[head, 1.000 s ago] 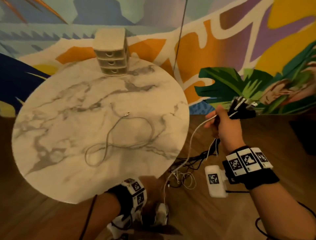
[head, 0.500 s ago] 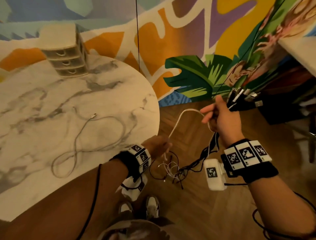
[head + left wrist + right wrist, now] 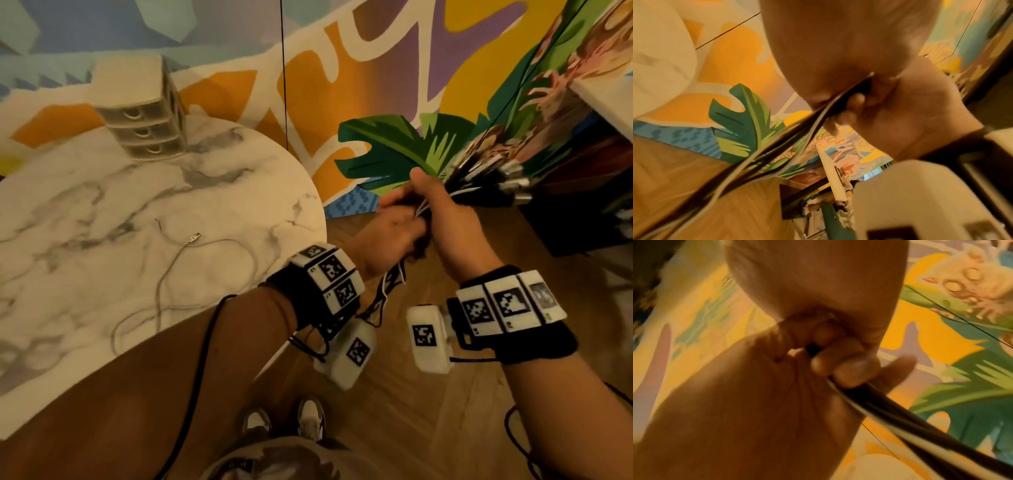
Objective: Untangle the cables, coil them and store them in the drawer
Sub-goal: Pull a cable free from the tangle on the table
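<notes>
Beside the worktop (image 3: 239,164), right hand (image 3: 452,226) fists the cable bundle (image 3: 486,174); left hand's (image 3: 394,233) fingers clasp it below, likely to separate 1 strand.

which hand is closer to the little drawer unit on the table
Left. The left hand grips the cable bundle just off the table's edge, nearer the drawer unit; the right hand holds it farther right.

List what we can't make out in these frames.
- Plug types on the cable bundle: head view, motion blur.
- Cable count inside the right hand and left hand: fingers cover them in both wrist views.
- Drawer unit contents: drawers closed.
- Bundle's lower end: hidden behind the left wrist.
</notes>
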Tool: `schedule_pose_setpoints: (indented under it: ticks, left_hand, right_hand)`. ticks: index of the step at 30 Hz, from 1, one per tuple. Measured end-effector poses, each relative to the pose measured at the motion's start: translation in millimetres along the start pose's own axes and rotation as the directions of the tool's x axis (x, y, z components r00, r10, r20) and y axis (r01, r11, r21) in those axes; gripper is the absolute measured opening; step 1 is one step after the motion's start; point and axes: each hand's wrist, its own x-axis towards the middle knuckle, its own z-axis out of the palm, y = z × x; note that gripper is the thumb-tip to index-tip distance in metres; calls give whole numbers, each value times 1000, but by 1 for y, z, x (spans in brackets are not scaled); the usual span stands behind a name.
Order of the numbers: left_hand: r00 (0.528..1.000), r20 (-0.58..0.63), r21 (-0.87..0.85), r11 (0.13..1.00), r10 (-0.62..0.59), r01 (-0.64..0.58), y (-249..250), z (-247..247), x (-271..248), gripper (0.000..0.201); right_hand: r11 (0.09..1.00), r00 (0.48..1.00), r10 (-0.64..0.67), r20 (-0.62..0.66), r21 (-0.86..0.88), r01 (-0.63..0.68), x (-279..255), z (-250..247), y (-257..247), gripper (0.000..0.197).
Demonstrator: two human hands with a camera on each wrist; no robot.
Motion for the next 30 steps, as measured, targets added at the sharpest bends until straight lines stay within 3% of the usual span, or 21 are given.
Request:
schedule_pose_setpoints:
  ticks: [3,5,7,10,12,14,18,22,24,26,28,30]
  left_hand:
    - [994,-74,-126,990,-76,66,21,-9,2,38]
    - [987,-136,-162,985,-86,64,35,-22,-1,44]
    - [975,-209,-106,993,-74,53,40,-36,0,48]
    - [943,-332,290,954,32,70,39,-54,-7,40]
    - [951,-282,633,769,125,87,43,-62,-12,35]
    - [961,-195,838,542,195,60,55,-71,-19,34]
    - [925,-118,961,275,362,15,82,-103,-30,32]
    - [901,-17,997,73,433,-16,66,-110,-39,28]
    - [891,-45,996,85,453,7,46,-106,-39,31]
    - [931,-113,983,174,347,55,25,-98,-33,34]
    - [968,-171,935,341,184,100,3,-83,-29,36]
    - [969,-239,818,550,58,169,-13,-66,-24,34]
  right_hand:
    - [988,970,-16,242,154,-22,-1,2,20,71]
    - [999,932,6,361,46,-24,-3,16,53,56]
    - [995,948,60,311,-89,-34,-1,32,90,36]
    - [955,979,153,134,-275,-111,8,44,132,49]
    - [923,970,219,107,-345,-170,17,49,149,47]
    - [910,960,264,94,-354,-216,23,53,163,44]
    - [840,931,363,32,-443,-313,26,41,190,36]
    - [778,912,410,-29,-511,-366,36,26,186,34]
    - [798,906,415,-86,-444,-408,42,24,178,32]
    - [856,906,401,-132,-299,-422,41,21,169,32]
    - [924,943,322,-82,-190,-332,35,19,151,40]
    - [972,976,219,-14,-80,-220,26,18,125,46]
